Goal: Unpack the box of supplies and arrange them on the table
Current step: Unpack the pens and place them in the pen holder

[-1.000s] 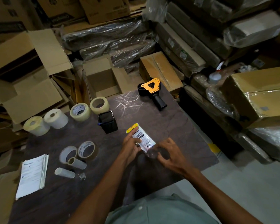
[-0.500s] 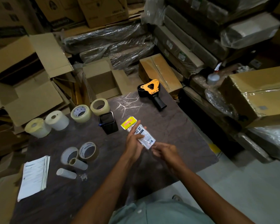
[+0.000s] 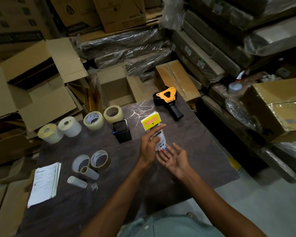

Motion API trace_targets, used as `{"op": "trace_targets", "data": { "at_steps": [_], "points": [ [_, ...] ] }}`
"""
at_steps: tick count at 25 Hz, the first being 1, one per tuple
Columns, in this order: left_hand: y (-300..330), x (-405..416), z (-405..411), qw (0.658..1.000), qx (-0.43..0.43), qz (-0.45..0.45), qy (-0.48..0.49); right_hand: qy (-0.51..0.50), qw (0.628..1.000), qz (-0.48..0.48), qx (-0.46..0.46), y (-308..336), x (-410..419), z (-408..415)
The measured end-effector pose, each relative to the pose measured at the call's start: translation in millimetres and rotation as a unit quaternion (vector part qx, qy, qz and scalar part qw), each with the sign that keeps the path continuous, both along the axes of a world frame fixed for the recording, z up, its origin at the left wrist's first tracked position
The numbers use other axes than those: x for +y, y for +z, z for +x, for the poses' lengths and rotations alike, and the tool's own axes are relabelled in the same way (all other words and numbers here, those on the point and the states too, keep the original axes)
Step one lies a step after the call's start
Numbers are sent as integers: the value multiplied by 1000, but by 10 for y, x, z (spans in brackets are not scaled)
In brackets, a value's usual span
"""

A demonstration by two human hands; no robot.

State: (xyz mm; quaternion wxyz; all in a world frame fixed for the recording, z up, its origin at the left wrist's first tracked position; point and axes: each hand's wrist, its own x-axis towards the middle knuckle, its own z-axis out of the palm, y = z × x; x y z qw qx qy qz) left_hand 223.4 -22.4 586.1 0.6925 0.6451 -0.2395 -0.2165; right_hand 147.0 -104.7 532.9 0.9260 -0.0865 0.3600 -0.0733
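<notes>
Above the dark table [image 3: 203,161], my left hand [image 3: 148,145] holds a clear pack of pens with a yellow header card [image 3: 153,128], tilted with the header up and away from me. Coloured pen tips stick out of its lower end. Just below that end my right hand [image 3: 174,157] lies palm up with the fingers spread and holds nothing. An empty open cardboard box [image 3: 117,90] stands at the table's far edge.
On the table lie a black pen cup [image 3: 121,130], two tape rolls [image 3: 102,118], two white label rolls [image 3: 60,130], more tape rolls and cardboard cores [image 3: 91,164], a stack of papers [image 3: 45,183] and an orange tape dispenser [image 3: 168,101]. Stacked cartons surround the table.
The pack has been lifted and tipped upright, header away from me. My right hand let go of its lower end and turned palm up beneath it.
</notes>
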Motion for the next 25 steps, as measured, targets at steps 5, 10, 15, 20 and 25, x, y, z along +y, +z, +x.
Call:
{"op": "trace_targets", "data": {
  "at_steps": [5,10,15,20,25],
  "points": [
    [113,75,143,998,2,-24,52,0,1000,-12,-13,110,76,145],
    [130,168,321,996,11,-22,88,26,998,-31,-39,118,147,190],
    [14,286,484,992,17,9,128,35,997,-54,-47,119,174,139],
    [-111,342,558,987,40,25,151,129,986,-95,-32,18,153,137],
    [-158,421,583,987,78,34,139,268,940,-206,-55,29,80,142]
  ]
}}
